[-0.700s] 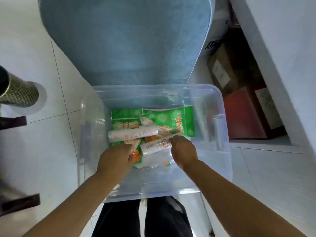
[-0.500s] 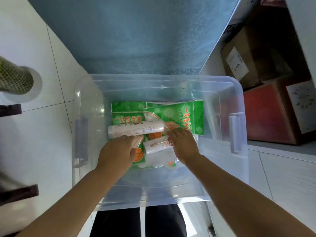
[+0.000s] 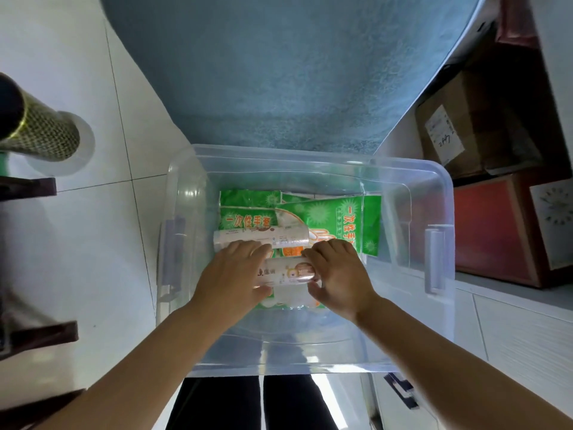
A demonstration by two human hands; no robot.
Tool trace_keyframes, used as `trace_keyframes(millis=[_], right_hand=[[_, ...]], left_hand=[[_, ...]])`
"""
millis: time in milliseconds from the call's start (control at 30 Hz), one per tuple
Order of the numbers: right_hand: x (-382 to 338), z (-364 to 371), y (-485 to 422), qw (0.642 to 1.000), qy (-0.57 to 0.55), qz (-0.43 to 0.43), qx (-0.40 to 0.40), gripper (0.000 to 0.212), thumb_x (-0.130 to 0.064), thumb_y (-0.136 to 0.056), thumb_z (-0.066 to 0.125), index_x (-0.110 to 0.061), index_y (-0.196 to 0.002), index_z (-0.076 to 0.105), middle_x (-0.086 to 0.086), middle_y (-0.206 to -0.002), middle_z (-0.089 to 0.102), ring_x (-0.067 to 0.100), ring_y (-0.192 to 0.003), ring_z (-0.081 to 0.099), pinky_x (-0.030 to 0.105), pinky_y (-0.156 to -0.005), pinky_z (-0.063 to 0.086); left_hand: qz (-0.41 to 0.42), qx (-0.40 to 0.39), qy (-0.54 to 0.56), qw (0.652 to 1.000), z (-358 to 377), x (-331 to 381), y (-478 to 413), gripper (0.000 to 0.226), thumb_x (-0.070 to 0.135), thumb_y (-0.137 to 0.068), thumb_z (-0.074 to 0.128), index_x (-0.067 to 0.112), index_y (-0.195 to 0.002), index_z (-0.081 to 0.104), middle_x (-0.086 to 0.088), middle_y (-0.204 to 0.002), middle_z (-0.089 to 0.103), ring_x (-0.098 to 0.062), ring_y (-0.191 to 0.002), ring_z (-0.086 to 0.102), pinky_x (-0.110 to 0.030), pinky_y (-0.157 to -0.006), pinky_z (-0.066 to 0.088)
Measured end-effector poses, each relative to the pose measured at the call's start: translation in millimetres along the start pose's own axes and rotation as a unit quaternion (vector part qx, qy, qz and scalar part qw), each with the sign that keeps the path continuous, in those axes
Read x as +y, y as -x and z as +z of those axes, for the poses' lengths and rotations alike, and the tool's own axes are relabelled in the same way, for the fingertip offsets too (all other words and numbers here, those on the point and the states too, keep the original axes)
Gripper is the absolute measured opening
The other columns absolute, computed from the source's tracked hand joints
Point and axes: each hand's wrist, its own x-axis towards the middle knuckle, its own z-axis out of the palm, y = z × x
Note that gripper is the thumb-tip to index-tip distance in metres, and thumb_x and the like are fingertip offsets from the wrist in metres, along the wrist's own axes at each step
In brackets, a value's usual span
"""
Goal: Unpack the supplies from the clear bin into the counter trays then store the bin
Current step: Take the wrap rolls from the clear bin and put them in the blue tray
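Observation:
The clear bin (image 3: pixel 310 355) stands on the floor in front of me. Green glove packets (image 3: pixel 335 218) lie flat on its bottom. Two white rolls of plastic bags lie on them: a far roll (image 3: pixel 288 237) and a near roll (image 3: pixel 288 271). Both my hands are inside the bin. My left hand (image 3: pixel 235 277) covers the left ends of both rolls, fingers curled over them. My right hand (image 3: pixel 338 274) grips the right end of the near roll, thumb under it. The parts of the packets below the hands are hidden.
A blue mat (image 3: pixel 279 72) lies on the white tiles beyond the bin. Cardboard boxes (image 3: pixel 459 131) and a red box (image 3: pixel 496 231) sit in a recess at right. A patterned cylinder (image 3: pixel 40 135) and dark wooden legs (image 3: pixel 31 187) stand at left. My legs (image 3: pixel 254 401) are below the bin.
The view has dropped closer to the bin. My right hand has slid onto the right end of the near roll and closed round it; my left hand has moved up over both rolls.

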Motion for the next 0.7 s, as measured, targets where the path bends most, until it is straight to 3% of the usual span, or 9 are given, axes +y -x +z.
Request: trace_keyframes(millis=[200,367,433,533,700], right_hand=[[-15,-15,-25,0.998,-0.027,-0.052,0.018,0.053,-0.030,-0.067,0.075,-0.010,-0.114,0.061,0.008,-0.104,0.066,0.027,-0.092,0.059,0.037,-0.081,0.046],[-1,5,-58,0.999,-0.015,0.027,-0.037,0.058,-0.025,-0.080,0.066,-0.005,-0.131,0.047,0.016,-0.124,0.058,0.031,-0.111,0.051,0.041,-0.094,0.039],[2,21,-72,0.997,0.001,0.036,-0.072,0.059,-0.030,-0.085,0.061,-0.008,-0.137,0.040,0.013,-0.132,0.052,0.029,-0.118,0.046,0.039,-0.097,0.035],[4,40,-83,0.992,0.013,0.048,-0.115,0.060,-0.034,-0.085,0.061,-0.011,-0.136,0.040,0.012,-0.134,0.048,0.029,-0.119,0.043,0.040,-0.097,0.036],[15,40,-73,0.990,0.021,0.065,-0.123,0.056,-0.035,-0.075,0.069,-0.009,-0.122,0.053,0.013,-0.118,0.048,0.029,-0.105,0.041,0.037,-0.086,0.040]], left_hand=[[-0.010,0.001,-0.066,0.998,-31,-14,14,0.062,0.054,-0.077,0.059,0.022,-0.128,0.043,0.002,-0.115,0.058,-0.016,-0.099,0.054,-0.028,-0.077,0.046],[-0.046,0.057,-0.115,0.991,-60,-37,36,0.055,0.051,-0.053,0.078,0.019,-0.095,0.065,0.003,-0.073,0.062,-0.014,-0.063,0.058,-0.021,-0.047,0.034],[-0.039,0.061,-0.135,0.988,-62,-41,42,0.056,0.048,-0.045,0.082,0.017,-0.089,0.067,0.002,-0.065,0.061,-0.015,-0.055,0.057,-0.019,-0.046,0.031],[-0.023,0.061,-0.136,0.989,-58,-46,48,0.053,0.040,-0.047,0.083,0.013,-0.090,0.067,-0.002,-0.069,0.062,-0.020,-0.059,0.059,-0.025,-0.051,0.042],[-0.012,0.045,-0.144,0.988,-59,-49,52,0.053,0.037,-0.047,0.083,0.013,-0.092,0.068,-0.002,-0.074,0.065,-0.022,-0.064,0.059,-0.030,-0.056,0.047]])
